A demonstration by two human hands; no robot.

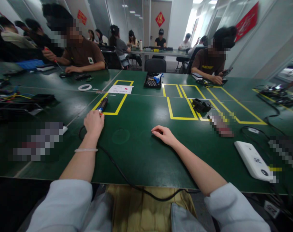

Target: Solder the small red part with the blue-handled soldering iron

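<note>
"Where's the blue-and-black tool (102,104)?"
"By the yellow tape (122,104) on the green bench (136,161). The left hand (94,121) has its fingers closed on the near end."
"And the right hand (167,135)?"
"Loosely curled, seems empty. Can't tell if tips touch."
"What's done?"
"Tool's in hand. Can't tell what's left."

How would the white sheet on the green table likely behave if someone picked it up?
The white sheet looks paper-thin, so it would probably be light and floppy. Lying flat on the green table, it may slide before an edge lifts.
</note>
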